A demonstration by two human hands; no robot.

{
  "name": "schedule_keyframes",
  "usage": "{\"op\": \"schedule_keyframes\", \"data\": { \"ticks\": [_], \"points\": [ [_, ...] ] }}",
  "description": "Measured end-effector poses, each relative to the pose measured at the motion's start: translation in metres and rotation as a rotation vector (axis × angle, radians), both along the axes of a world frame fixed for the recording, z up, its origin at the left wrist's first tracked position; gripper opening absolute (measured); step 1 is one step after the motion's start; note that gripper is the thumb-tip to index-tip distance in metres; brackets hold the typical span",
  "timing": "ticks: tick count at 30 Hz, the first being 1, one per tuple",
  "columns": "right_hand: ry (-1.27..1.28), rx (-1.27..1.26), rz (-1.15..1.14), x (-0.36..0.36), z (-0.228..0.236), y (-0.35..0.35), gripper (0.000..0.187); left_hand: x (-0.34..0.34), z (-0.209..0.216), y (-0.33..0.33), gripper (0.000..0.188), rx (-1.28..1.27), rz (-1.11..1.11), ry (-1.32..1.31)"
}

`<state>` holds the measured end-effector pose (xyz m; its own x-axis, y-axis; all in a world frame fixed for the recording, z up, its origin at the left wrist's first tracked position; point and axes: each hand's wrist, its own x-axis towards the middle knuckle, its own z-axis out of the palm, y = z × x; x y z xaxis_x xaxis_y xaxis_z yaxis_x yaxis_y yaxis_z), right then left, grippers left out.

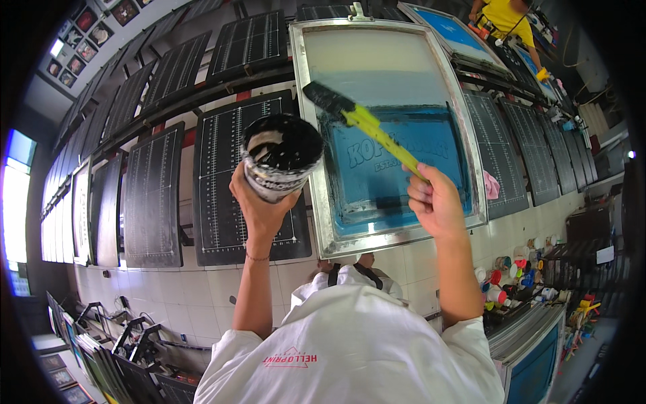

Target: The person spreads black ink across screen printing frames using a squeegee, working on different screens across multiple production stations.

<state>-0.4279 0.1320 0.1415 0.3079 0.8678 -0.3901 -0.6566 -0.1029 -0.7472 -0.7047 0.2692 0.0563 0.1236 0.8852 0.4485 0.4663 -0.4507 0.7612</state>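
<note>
My left hand grips a round tub of black ink, held up and tilted toward me so its dark inside shows. My right hand is closed on the yellow handle of a spatula whose black, ink-coated blade points up-left over a metal-framed printing screen. The screen's mesh is coated blue in its lower half and pale above. Both forearms rise from my white shirt at the bottom of the view.
Long rows of black gridded printing pallets stretch left and right of the screen. Several small paint pots stand on a shelf at right, stacked frames at lower left. Another person in a yellow shirt works at top right.
</note>
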Motion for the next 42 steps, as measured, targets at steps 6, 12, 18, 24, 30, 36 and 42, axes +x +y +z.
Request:
{"op": "schedule_keyframes", "data": {
  "ticks": [6, 12, 18, 24, 30, 36, 42],
  "points": [
    [-0.124, -0.191, 0.298, 0.025, 0.013, -0.035, 0.028, 0.015, 0.004, 0.018, 0.11, 0.291, 0.006, 0.097],
    [-1.269, -0.275, 0.154, -0.001, 0.024, -0.083, 0.028, 0.007, -0.014, 0.024, 0.109, 0.041, 0.087, -0.108],
    [-1.953, 0.031, 0.503, -0.063, 0.032, -0.106, 0.036, -0.01, -0.025, 0.024, 0.11, -0.088, 0.094, -0.217],
    [-2.09, 0.033, 0.659, -0.09, 0.022, -0.102, 0.048, -0.018, -0.029, 0.019, 0.099, -0.084, 0.076, -0.272],
    [-2.184, 0.019, 0.466, -0.077, 0.008, -0.003, 0.039, -0.024, -0.03, 0.011, 0.094, -0.08, 0.047, -0.328],
    [-2.214, -0.016, 0.203, -0.059, 0.028, 0.071, 0.023, -0.031, -0.03, 0.004, 0.096, -0.071, 0.011, -0.347],
    [-1.795, 0.125, -0.142, -0.028, 0.07, 0.035, 0.018, -0.027, -0.034, 0.006, 0.111, -0.159, -0.001, -0.305]
  ]
}}
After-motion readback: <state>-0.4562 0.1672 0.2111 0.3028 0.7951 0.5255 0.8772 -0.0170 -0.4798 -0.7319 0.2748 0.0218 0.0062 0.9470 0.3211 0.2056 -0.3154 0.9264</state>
